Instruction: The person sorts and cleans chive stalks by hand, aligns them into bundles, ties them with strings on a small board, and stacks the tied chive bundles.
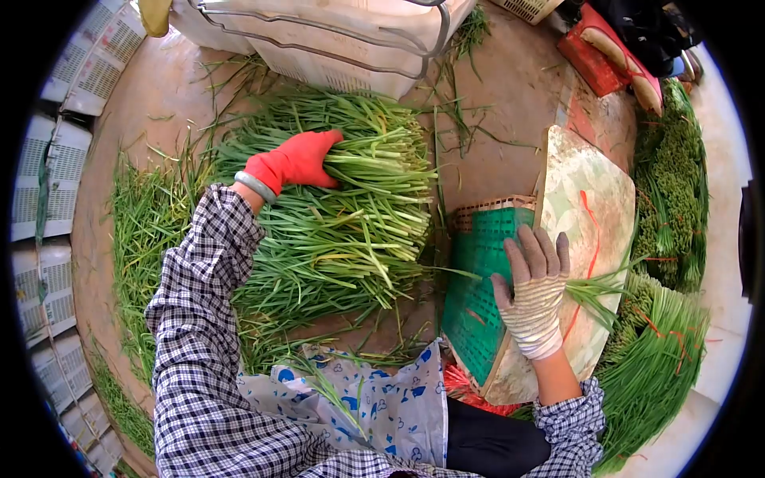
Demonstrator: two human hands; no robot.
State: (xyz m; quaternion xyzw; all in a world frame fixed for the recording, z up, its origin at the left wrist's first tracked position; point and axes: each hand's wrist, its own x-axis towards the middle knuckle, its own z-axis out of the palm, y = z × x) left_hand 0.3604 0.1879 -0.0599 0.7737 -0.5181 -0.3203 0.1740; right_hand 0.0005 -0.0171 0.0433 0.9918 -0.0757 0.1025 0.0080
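My left hand (296,163), in a red glove, is at the top of a big heap of green chives (351,247). Its thumb and fingers curve round some of the stalks. My right hand (532,295), in a striped knit glove with grey fingertips, hovers over or rests on a worn pale board (594,183); I cannot tell which. Its fingers are stretched out and slightly apart. A few loose chives (599,296) stick out from beside that palm, across the board. A red tie strip (591,211) lies on the board as well.
A green perforated crate (478,295) stands under the board's left side. Tied bundles of chives (653,350) line the right. A white crate (327,56) with metal handles is at the back, and grey crates (52,183) line the left. A red stool (598,60) sits back right.
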